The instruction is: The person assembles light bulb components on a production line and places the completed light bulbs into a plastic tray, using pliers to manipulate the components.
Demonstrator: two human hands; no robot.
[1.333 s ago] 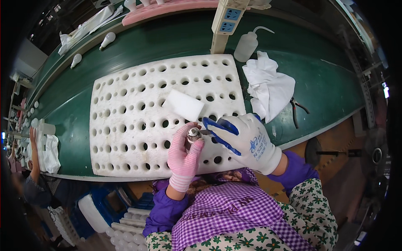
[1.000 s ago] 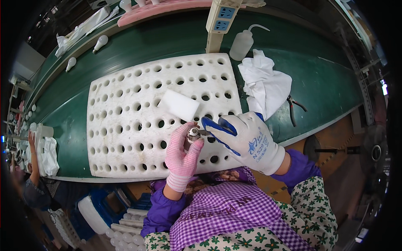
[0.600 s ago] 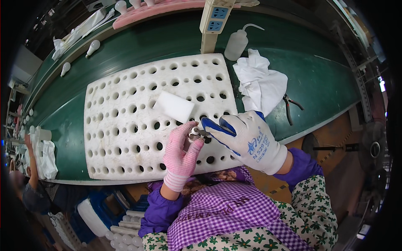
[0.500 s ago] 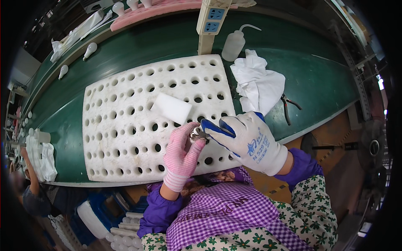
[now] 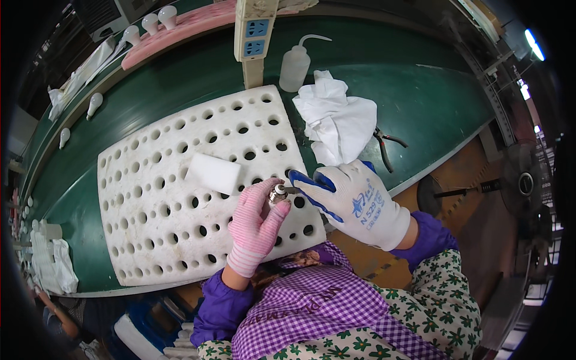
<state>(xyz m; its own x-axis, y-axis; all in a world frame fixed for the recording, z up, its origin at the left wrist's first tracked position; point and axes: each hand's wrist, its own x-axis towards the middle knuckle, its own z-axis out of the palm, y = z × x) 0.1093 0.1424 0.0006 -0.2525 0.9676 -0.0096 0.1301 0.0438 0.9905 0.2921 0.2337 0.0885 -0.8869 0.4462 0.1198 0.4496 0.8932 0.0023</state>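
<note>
In front of me, my left hand [image 5: 255,225], in a pink-and-white striped glove, is closed around a light bulb's metal screw base [image 5: 278,195]. The base's tip points up, and the rest of the piece is hidden by the fingers. My right hand [image 5: 357,204] wears a white glove with blue fingers. Its thumb and forefinger are pressed together just right of the base. A small greyish piece shows at those fingertips, too small to name. Under both hands lies a white foam board [image 5: 180,204] with rows of round holes. A white foam block [image 5: 214,174] rests on it.
Behind the board stand a socket post [image 5: 255,42] and a white squeeze bottle [image 5: 294,69]. A white cloth [image 5: 336,120] and pliers [image 5: 387,147] lie right on the green table [image 5: 432,102]. Bulbs [image 5: 95,105] lie far left; a person's arm [image 5: 60,312] shows lower left.
The whole view has shifted, so the board, bottle and cloth appear farther left. The right fingertips sit slightly farther from the screw base, leaving more of it visible. The left hand keeps its hold.
</note>
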